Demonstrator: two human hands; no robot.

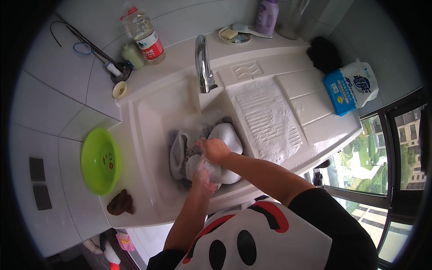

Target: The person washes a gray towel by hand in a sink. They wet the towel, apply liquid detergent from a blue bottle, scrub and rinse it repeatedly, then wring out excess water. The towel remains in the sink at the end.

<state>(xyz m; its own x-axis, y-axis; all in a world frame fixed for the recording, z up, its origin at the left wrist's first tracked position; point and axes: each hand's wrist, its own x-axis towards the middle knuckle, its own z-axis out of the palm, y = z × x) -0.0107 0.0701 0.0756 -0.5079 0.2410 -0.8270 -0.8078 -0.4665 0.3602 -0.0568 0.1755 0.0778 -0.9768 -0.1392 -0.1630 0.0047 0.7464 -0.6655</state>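
Note:
Wet grey and white cloth (pixel 227 138) lies bunched in the basin of a white laundry sink (pixel 152 135), with some suds about it. My left hand (pixel 203 177), wet with foam, is closed on a fold of the cloth at its near side. Just above and to the right, my right hand (pixel 216 150) grips the same cloth as a fist. The two hands are close together, and part of the cloth between them is hidden. A chrome faucet (pixel 202 64) stands behind the basin. To the right, white foam covers the ribbed washboard (pixel 266 118) of the sink.
A green plastic basin (pixel 101 162) and a brown cloth (pixel 120 203) are at the left. Along the back ledge stand a plastic bottle (pixel 145 37), a soap dish (pixel 235 36) and a purple detergent bottle (pixel 266 17). A blue-and-white detergent bag (pixel 351 87) and a black bundle (pixel 324 54) lie right.

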